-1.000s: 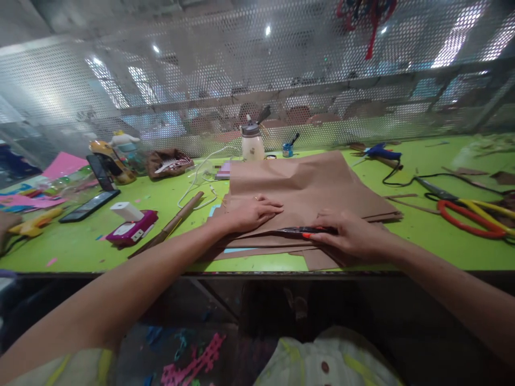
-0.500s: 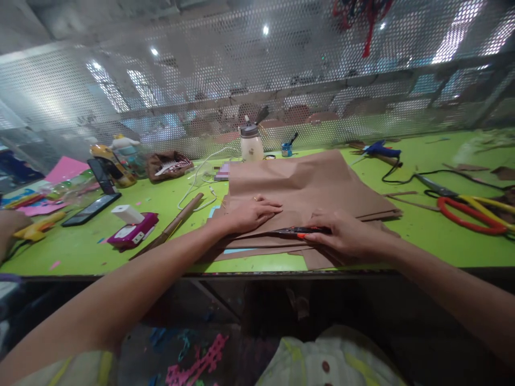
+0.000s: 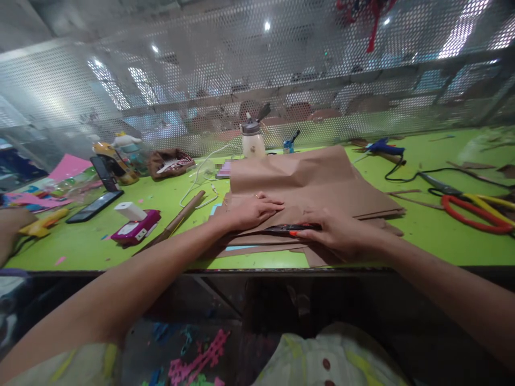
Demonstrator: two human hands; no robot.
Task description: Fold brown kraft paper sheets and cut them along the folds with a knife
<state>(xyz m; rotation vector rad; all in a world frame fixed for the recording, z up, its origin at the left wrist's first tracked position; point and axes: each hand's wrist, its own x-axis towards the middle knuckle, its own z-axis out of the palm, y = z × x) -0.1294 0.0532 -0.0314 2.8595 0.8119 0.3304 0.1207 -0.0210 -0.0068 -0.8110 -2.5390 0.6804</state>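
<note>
A stack of brown paper sheets [image 3: 333, 185] lies on the green table, its top sheet creased and raised at the back. My left hand [image 3: 255, 210] rests flat on the paper, fingers stretched out, a ring on one finger. Just to its right, my right hand [image 3: 332, 233] is closed around a slim dark utility knife [image 3: 281, 229]. The knife lies low and almost level along the paper's near edge, pointing left between the layers. Part of its handle is hidden by my fingers. Light-blue paper [image 3: 237, 248] peeks out under the stack.
Left stand a purple power adapter [image 3: 134, 228], a phone [image 3: 96, 206] and a narrow brown strip [image 3: 181, 217]. Behind is a bottle [image 3: 252, 142]. Right lie red-and-yellow-handled scissors [image 3: 475, 214] and a blue glue gun [image 3: 384, 147]. Another person's hand [image 3: 14, 222] is by a yellow glue gun [image 3: 44, 222].
My right hand has slid a little left along the paper's near edge with the knife. My left hand stays pressed on the sheets. The view has shifted slightly.
</note>
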